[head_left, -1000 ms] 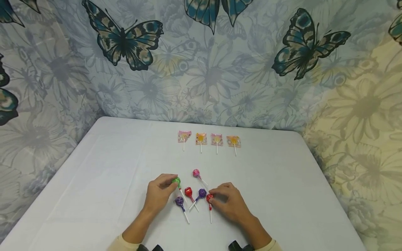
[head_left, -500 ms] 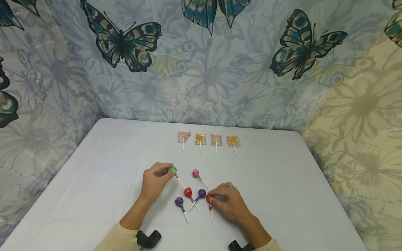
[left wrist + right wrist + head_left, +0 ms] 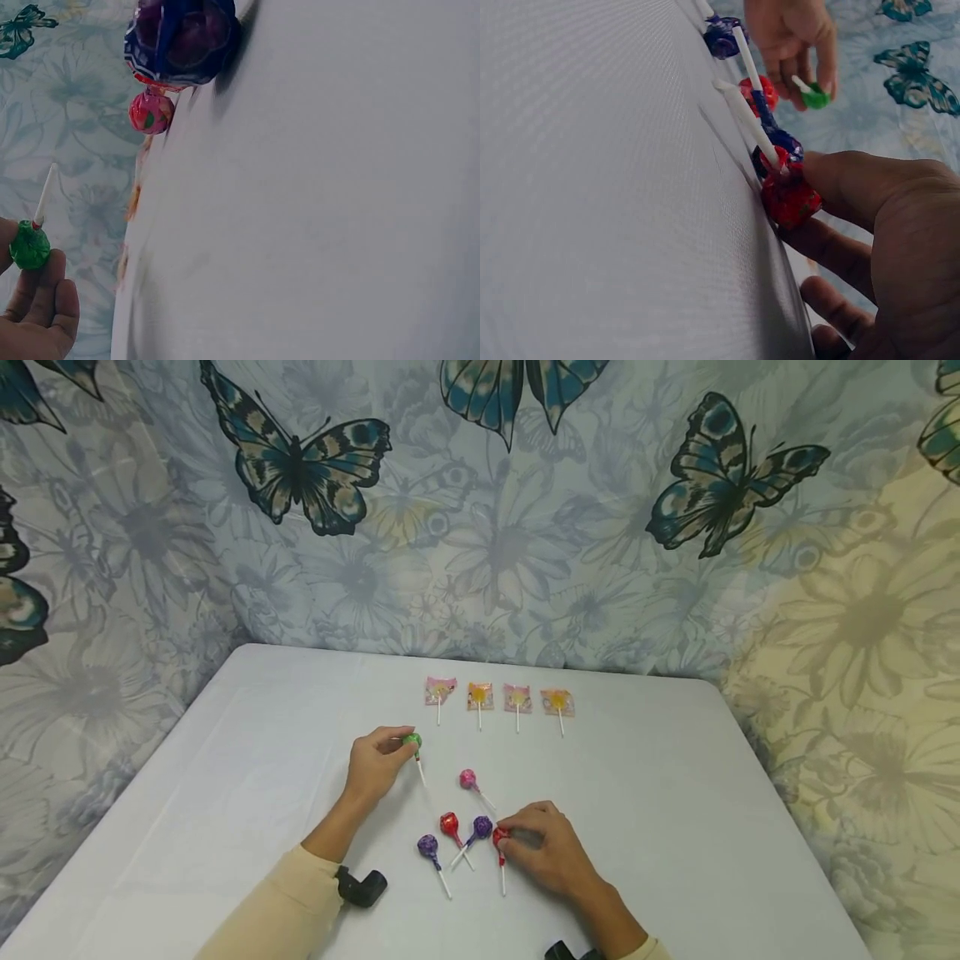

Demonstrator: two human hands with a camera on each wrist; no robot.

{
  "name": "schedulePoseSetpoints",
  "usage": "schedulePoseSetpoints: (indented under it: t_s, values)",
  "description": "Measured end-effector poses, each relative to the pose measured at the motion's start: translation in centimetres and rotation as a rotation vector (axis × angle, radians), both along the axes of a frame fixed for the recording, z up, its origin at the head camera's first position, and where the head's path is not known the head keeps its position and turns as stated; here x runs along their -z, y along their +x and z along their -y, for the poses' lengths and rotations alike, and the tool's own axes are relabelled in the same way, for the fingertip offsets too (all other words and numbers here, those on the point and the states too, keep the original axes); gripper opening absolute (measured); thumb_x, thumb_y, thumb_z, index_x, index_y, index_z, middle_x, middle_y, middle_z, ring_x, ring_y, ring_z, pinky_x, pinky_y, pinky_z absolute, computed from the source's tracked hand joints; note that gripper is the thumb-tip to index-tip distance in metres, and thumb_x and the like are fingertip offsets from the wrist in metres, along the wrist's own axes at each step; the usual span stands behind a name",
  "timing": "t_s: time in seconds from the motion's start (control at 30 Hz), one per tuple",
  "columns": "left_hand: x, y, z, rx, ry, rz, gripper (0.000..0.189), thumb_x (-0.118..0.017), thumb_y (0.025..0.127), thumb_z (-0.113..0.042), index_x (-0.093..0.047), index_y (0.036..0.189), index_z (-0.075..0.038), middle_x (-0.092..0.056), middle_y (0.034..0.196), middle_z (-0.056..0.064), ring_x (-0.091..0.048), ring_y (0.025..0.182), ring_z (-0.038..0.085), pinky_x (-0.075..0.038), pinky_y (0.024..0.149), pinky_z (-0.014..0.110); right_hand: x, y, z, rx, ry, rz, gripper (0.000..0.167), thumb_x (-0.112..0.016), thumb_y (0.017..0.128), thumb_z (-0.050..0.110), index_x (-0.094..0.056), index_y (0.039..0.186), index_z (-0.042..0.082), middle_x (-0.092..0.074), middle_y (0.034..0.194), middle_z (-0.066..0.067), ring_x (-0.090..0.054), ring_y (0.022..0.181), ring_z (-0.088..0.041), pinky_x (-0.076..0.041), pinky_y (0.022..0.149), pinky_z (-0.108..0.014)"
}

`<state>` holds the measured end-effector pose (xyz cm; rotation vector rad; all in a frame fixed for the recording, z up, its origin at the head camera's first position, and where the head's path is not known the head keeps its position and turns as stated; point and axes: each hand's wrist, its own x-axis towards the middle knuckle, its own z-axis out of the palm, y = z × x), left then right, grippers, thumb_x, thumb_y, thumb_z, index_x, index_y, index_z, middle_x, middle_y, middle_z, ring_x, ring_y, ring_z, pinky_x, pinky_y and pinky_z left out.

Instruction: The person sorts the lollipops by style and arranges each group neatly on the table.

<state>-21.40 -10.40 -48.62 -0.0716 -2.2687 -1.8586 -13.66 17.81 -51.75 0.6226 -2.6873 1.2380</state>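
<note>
My left hand (image 3: 377, 765) pinches a green lollipop (image 3: 412, 741) by its wrapped head, the white stick pointing down toward me. In the left wrist view the green lollipop (image 3: 30, 246) shows between thumb and fingers. My right hand (image 3: 549, 847) pinches the head of a red lollipop (image 3: 789, 196) at the right of a loose group, its stick toward me. Beside it, a purple lollipop (image 3: 482, 827) crosses sticks with another red lollipop (image 3: 449, 824). A second purple lollipop (image 3: 427, 846) lies to the left, and a pink lollipop (image 3: 468, 779) lies farther back.
Toward the back of the white table (image 3: 645, 760), flat-wrapped lollipops stand in a row: a pink one (image 3: 440, 691), an orange one (image 3: 480, 697), another pink one (image 3: 517, 698) and another orange one (image 3: 558, 702). A butterfly-patterned cloth (image 3: 510, 560) rises behind the table's far edge.
My left hand has carried the green lollipop away from the group, toward the back of the table and slightly left. My right hand stays in place on the red lollipop.
</note>
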Motion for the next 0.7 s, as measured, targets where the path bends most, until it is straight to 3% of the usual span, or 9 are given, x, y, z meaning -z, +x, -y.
schedulePoseSetpoints:
  t_s: [0.37,0.7]
  values:
    - [1.4,-2.1,-0.2,0.016,-0.052,0.05,0.024,-0.066,0.088,-0.003,-0.069,0.111,0.003,-0.066,0.111,0.013,-0.063,0.102,0.029,-0.052,0.082,0.038,0.0,0.1,0.1,0.002,0.018,-0.017,0.023,-0.084,0.074,0.02,-0.077,0.096,0.024,-0.064,0.092,0.019,-0.051,0.095,-0.01,-0.044,0.079,-0.036]
    - [2.2,-3.0,-0.3,0.017,-0.094,0.09,0.025,-0.073,0.084,-0.004,-0.071,0.109,-0.001,-0.065,0.107,0.009,-0.062,0.098,0.025,-0.053,0.075,0.031,0.2,0.0,0.1,-0.013,0.005,-0.044,0.024,-0.085,0.073,0.018,-0.077,0.096,0.023,-0.064,0.091,0.018,-0.051,0.094,-0.01,-0.044,0.078,-0.036]
